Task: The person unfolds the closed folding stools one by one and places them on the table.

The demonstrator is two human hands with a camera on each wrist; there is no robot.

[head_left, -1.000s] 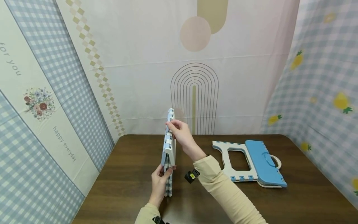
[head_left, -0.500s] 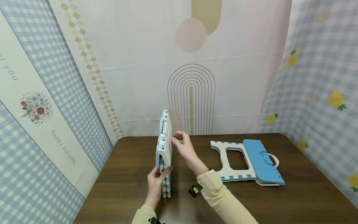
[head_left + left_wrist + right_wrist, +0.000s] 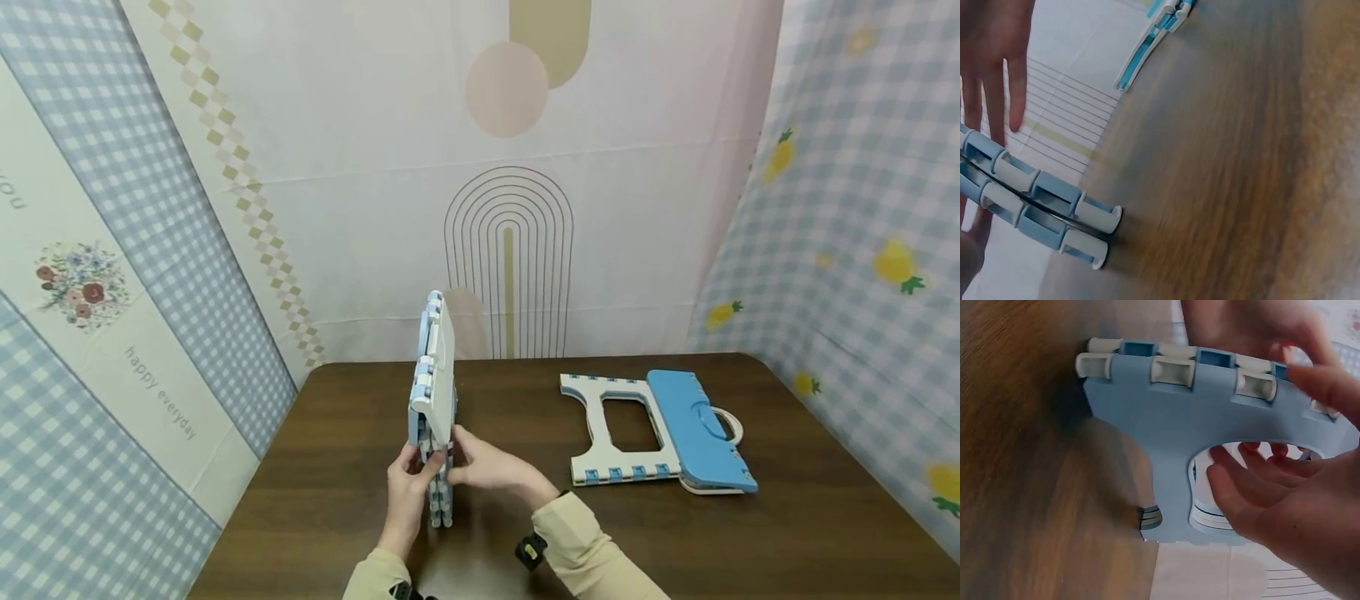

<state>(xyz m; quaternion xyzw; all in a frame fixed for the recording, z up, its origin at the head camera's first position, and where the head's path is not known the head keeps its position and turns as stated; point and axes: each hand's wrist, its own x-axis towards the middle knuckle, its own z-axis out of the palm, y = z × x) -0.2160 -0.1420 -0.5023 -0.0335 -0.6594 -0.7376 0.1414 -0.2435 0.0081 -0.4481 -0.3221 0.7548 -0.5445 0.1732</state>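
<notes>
A folded white-and-blue folding stool (image 3: 431, 375) stands on edge on the table in the head view, its white panel facing right. My left hand (image 3: 407, 496) holds its near hinged edge about halfway up, thumb across the edge. From the right side my right hand (image 3: 487, 465) reaches to the stool at the same height, thumb at the near edge. Its fingers (image 3: 1250, 487) reach into the opening of the blue leg panel (image 3: 1129, 403) in the right wrist view. In the left wrist view, they look mostly straight beside the hinged edge (image 3: 1041, 197).
Another stool (image 3: 693, 433), folded flat with its white leg frame laid out and blue top showing, lies on the brown wooden table (image 3: 510, 550) to the right. A printed cloth (image 3: 360, 233) hangs behind the table; checked cloths hang at both sides.
My right hand let go of the stool's top part, drew off to the right and came down to its lower leg panels. My left hand keeps hold; the stool shows more white panel.
</notes>
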